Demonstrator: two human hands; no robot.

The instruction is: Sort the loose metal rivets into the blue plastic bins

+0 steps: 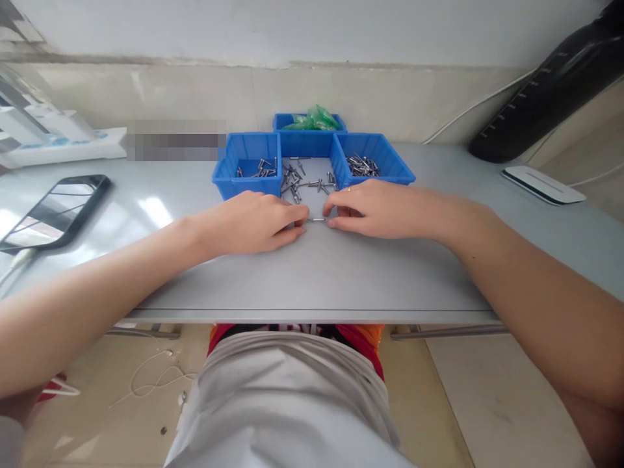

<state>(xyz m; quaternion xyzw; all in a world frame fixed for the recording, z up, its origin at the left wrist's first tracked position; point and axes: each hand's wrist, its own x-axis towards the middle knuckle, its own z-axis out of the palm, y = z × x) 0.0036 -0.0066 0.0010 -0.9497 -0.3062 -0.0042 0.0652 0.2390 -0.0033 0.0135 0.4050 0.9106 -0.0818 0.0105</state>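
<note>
Head view: metal pin point(318, 220) between left hand point(266, 221) and right hand point(373, 209); both curled, cannot tell whether either grips it.

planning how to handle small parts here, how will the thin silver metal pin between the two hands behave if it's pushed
The thin silver metal pin looks straight and metallic, so it is probably stiff. Its shine suggests a slightly slippery surface. Being slim and rod-like, it may roll on the smooth-looking grey tabletop.
</note>
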